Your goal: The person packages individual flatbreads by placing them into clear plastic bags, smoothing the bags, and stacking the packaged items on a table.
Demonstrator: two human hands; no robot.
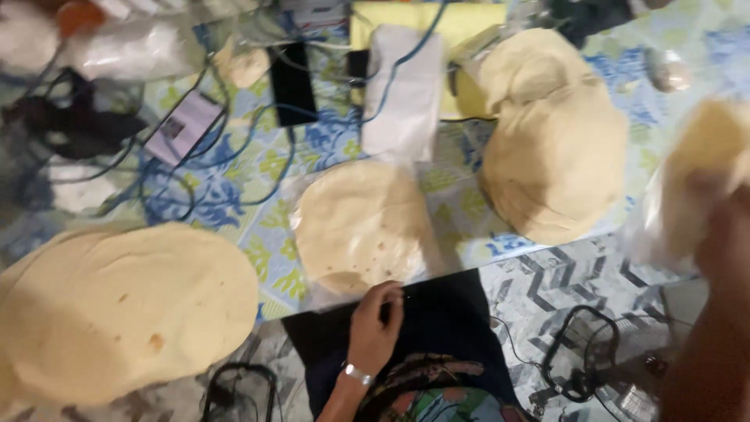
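Nearby on the left, a big stack of flatbreads (117,312) is lying on the patterned cloth (234,195). At centre, the left hand (375,320) is curling its fingers at the near edge of a bagged flatbread stack (361,225), apparently pinching the plastic; gripping film only should be sparing the bread. Far right, the blurred right hand (723,227) is lifting another bagged flatbread (703,164), grip unclear
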